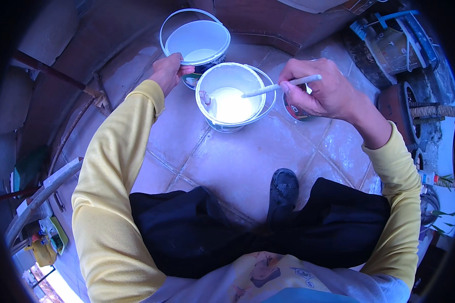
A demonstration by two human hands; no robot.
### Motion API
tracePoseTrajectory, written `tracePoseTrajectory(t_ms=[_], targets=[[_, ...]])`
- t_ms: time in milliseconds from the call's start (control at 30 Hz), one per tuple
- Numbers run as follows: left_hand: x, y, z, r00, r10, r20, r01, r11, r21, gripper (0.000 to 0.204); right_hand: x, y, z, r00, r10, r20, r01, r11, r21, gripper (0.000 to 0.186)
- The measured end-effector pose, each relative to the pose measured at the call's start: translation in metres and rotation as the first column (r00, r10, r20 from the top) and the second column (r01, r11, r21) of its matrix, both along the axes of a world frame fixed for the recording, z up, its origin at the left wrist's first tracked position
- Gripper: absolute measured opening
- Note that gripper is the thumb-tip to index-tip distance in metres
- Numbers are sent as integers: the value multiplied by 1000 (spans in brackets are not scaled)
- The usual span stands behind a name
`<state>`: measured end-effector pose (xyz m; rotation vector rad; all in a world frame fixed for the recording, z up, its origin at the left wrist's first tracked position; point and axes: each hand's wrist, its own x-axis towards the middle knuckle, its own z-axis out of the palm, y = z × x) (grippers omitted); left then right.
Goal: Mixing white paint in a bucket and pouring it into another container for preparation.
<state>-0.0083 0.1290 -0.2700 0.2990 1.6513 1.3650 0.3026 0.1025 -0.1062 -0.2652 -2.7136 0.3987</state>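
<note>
A white bucket (203,110) with pale, bright liquid (233,107) stands on the floor in front of me. My right hand (322,90), at its right, is closed around a whitish stick (283,87), whose left end reaches over that bucket's opening. Just behind stands a second white bucket (199,31), its wire handle raised and whitish stuff at its bottom. My left hand (168,73) is at the near left of this far bucket, fingers curled against its rim and side. A small pinkish thing (205,97) shows at the near bucket's inner left wall; I cannot make out what.
Partly behind my right hand is a small dark and red tub (298,112). A stained container (389,45) and a brown pot (400,108) stand at the right. Sticks (68,136) lean at the left. My shoe (284,189) rests on the tiled floor (227,161).
</note>
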Motion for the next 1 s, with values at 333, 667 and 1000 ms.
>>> tracePoseTrajectory(t_ms=[333,667,1000], targets=[[-3,1,3,1000,-2,6,3,999,-39,33,10,10,8,992,-126,-31,124,990,-67,14],[-1,0,3,1000,1,11,0,1000,-32,32,18,16,6,997,-69,-38,66,995,-79,10],[3,0,4,1000,-8,2,8,1000,-12,37,9,19,-3,974,-202,-106,211,974,83,14]])
